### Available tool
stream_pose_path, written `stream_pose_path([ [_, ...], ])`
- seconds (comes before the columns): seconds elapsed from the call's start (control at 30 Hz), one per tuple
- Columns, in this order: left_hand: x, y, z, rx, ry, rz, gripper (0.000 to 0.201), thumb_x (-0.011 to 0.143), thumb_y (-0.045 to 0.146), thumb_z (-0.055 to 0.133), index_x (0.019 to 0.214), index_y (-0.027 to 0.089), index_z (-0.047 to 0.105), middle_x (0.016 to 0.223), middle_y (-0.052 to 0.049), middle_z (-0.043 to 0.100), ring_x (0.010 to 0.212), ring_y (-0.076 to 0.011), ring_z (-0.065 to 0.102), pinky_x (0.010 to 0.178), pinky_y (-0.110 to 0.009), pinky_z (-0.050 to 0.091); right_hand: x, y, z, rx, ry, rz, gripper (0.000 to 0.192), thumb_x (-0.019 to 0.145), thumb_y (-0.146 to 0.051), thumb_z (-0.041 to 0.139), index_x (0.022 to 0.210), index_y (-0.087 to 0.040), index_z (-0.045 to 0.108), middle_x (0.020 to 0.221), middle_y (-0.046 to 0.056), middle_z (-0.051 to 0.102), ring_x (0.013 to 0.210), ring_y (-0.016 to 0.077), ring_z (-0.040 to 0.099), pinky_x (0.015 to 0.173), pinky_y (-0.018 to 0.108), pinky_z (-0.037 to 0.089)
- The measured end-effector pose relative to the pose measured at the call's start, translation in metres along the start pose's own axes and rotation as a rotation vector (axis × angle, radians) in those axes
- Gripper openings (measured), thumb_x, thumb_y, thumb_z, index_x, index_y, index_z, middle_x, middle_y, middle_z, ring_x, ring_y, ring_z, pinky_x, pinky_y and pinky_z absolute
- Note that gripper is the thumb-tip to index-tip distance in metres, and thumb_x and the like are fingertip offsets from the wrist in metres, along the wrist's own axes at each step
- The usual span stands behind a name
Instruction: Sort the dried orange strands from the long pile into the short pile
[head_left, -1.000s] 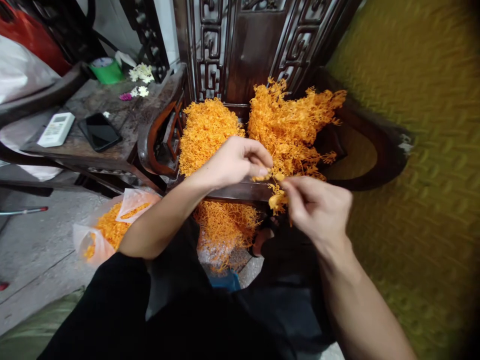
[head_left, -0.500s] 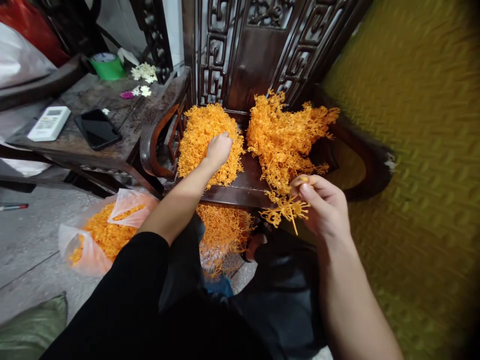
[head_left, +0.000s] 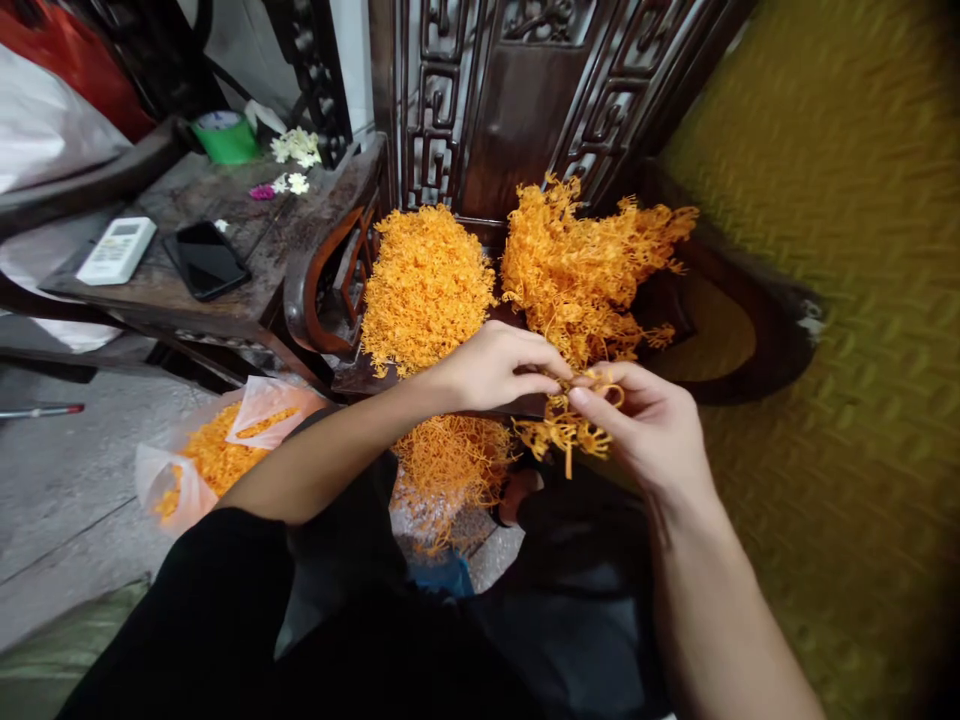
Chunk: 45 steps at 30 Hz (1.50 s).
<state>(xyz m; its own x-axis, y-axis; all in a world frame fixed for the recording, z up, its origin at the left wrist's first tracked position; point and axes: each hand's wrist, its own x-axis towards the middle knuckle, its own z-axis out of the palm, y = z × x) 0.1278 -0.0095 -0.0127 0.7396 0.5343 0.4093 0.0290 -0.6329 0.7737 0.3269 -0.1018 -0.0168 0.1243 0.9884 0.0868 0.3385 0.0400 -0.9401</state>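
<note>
Side table (head_left: 247, 240): dark wood, far left; bears a white remote control (head_left: 116, 250), a black phone (head_left: 206, 260), a green tape roll (head_left: 225, 138) and small white flowers (head_left: 296, 148).
Floor bag (head_left: 202, 460): clear plastic, lying on the concrete below the table, holding orange pieces.
Chair (head_left: 480, 385): carved dark wood; the seat edge shows between the hands and the heaps.
Left heap (head_left: 426, 285): fine orange bits piled on the seat, just behind the left hand.
Floor heap (head_left: 450, 465): more orange bits under the seat edge, below the hands.
Left hand (head_left: 495, 365): fingers pinched together on the top of the sprig, at the tip of the right thumb.
Sprig (head_left: 566, 430): orange plastic branch cluster, held between both hands in front of the seat edge, stem pointing down.
Right hand (head_left: 649, 425): closed around the sprig, thumb and forefinger gripping it.
Right heap (head_left: 585, 270): larger branched orange clusters on the seat, behind the hands.
Right side: yellow-green textured cover (head_left: 847, 300), blurred.
</note>
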Motion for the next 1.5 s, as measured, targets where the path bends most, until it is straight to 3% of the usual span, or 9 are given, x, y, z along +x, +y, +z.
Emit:
stream_pose_path([
  [0.2,-0.009,0.001,-0.011,0.116,0.07,-0.003,0.014,0.093,0.021,0.065,0.093,0.022,0.079,0.093,-0.005,0.078,0.087,-0.0164,0.071,0.084,-0.033,0.055,-0.003,-0.009,0.003,-0.404,-0.258,-0.077,0.027,0.087,-0.041,0.071,0.072,-0.019,0.071,0.068,0.003,0.066,0.059,0.0155,0.057,0.056,0.028,0.043],
  [0.4,-0.001,-0.052,-0.075,0.368,0.673,-0.257,0.015,0.093,0.02,0.063,0.103,0.02,0.074,0.092,-0.003,0.076,0.09,-0.0154,0.067,0.081,-0.029,0.053,0.002,0.005,-0.001,-0.518,-0.212,0.046,0.024,0.084,-0.037,0.071,0.069,-0.019,0.07,0.065,0.003,0.067,0.057,0.0173,0.057,0.056,0.029,0.041],
  [0.53,0.002,-0.102,-0.068,0.526,0.388,-0.339,0.018,0.085,0.008,0.061,0.092,0.017,0.074,0.096,-0.007,0.077,0.091,-0.0183,0.068,0.092,-0.034,0.052,0.004,0.006,-0.002,-0.204,-0.149,0.093,0.036,0.084,-0.054,0.075,0.083,-0.018,0.075,0.074,0.004,0.071,0.06,0.0152,0.057,0.057,0.028,0.042],
  [0.67,0.008,-0.129,-0.047,0.715,0.129,-0.381,0.033,0.084,0.002,0.057,0.103,0.018,0.077,0.123,-0.011,0.074,0.12,-0.0282,0.062,0.107,-0.047,0.044,0.003,0.005,-0.003,-0.107,-0.164,0.121,0.04,0.08,-0.056,0.08,0.087,-0.017,0.075,0.075,0.004,0.07,0.061,0.0137,0.055,0.056,0.027,0.042],
  [0.77,0.012,-0.114,-0.041,0.744,0.114,-0.331,0.028,0.089,0.011,0.062,0.112,0.02,0.076,0.137,-0.012,0.068,0.131,-0.0331,0.056,0.107,-0.051,0.041,0.002,0.006,-0.003,-0.051,-0.155,0.148,0.04,0.08,-0.056,0.08,0.088,-0.017,0.073,0.072,0.003,0.068,0.06,0.0137,0.056,0.055,0.026,0.043],
  [0.9,0.004,-0.045,-0.018,0.534,0.22,-0.145,0.038,0.106,0.042,0.044,0.105,0.018,0.074,0.103,-0.007,0.075,0.094,-0.0184,0.067,0.09,-0.035,0.049,0.004,0.005,-0.002,0.017,-0.097,0.197,0.038,0.079,-0.055,0.082,0.088,-0.019,0.071,0.066,0.001,0.065,0.056,0.0138,0.056,0.051,0.025,0.043],
  [1.07,-0.024,0.024,0.022,0.631,0.064,-0.122,0.076,0.083,0.082,0.056,0.118,0.016,0.065,0.105,-0.009,0.07,0.094,-0.0228,0.068,0.076,-0.033,0.05,0.006,-0.001,0.007,0.045,-0.005,0.184,0.039,0.078,-0.056,0.082,0.087,-0.02,0.071,0.063,0.001,0.066,0.052,0.0144,0.058,0.048,0.025,0.043],
  [1.23,-0.035,0.019,0.032,0.743,0.006,-0.063,0.045,0.099,0.053,0.056,0.12,0.015,0.067,0.105,-0.01,0.069,0.099,-0.0236,0.066,0.079,-0.034,0.053,0.005,-0.004,0.015,-0.056,0.041,0.138,0.034,0.082,-0.053,0.078,0.09,-0.021,0.07,0.062,0.001,0.066,0.05,0.0155,0.057,0.046,0.026,0.043],
  [1.5,-0.028,0.007,0.017,0.233,0.181,-0.199,0.022,0.093,0.022,0.063,0.106,0.018,0.079,0.094,-0.006,0.074,0.077,-0.014,0.064,0.071,-0.03,0.052,0.005,0.002,0.016,-0.226,0.036,0.03,0.03,0.089,-0.051,0.071,0.092,-0.021,0.072,0.084,0.005,0.073,0.064,0.0178,0.062,0.058,0.031,0.046],
])
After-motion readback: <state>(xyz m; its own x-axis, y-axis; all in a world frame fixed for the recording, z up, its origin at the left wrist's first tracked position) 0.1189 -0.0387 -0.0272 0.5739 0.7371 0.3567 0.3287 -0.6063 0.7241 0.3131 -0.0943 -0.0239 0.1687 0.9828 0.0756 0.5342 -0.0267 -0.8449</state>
